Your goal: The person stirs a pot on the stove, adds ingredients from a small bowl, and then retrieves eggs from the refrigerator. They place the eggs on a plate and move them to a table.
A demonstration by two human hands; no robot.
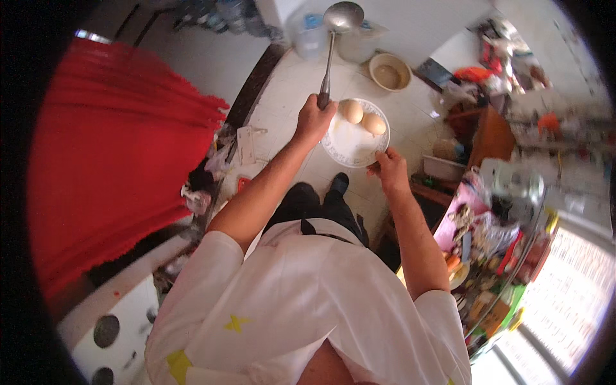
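Note:
My left hand (314, 119) is closed around the handle of a metal ladle (343, 18), whose bowl points away from me. My right hand (393, 172) grips the near right rim of a white plate (349, 147) with a patterned border. Two light-brown eggs lie side by side on the plate's far part, one egg (352, 111) to the left and the other egg (374, 124) to the right. The plate's left edge is close to my left hand; whether they touch I cannot tell.
A beige basin (391, 72) stands on the tiled floor (288, 89) ahead, near a clear plastic water jug (309, 41). A red curtain (120, 163) hangs at left. On the right, a cluttered counter holds a knife (466, 248) and plastic bags (491, 228).

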